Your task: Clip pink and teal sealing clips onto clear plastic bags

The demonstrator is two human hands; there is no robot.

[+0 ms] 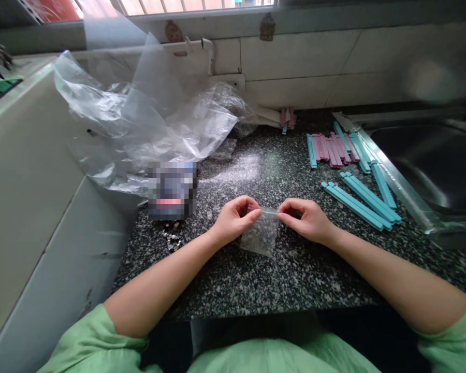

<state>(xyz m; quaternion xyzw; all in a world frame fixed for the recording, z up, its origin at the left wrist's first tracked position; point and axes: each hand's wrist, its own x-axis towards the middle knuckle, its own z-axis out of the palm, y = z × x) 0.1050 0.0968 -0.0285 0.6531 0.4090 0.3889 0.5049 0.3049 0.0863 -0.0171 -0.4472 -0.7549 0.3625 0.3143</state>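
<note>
A small clear plastic bag point(259, 235) hangs flat over the speckled counter, its top edge stretched between my two hands. My left hand point(236, 218) pinches one upper corner between thumb and fingers. At the opposite corner, my right hand point(306, 220) pinches the edge in the same way. Nothing can be made out inside the bag. To the right of my right hand lie long blue bag-sealing clips point(357, 206), side by side in groups. Behind them is a row of shorter pink clips point(332, 149) with blue ones among them.
Large crumpled plastic sheeting point(140, 119) heaps at the back left. A blurred-out object point(172, 190) with a beaded strap point(171, 239) sits left of my hands. The steel sink point(423, 160) borders the right side. More clips point(286, 119) lie near the wall.
</note>
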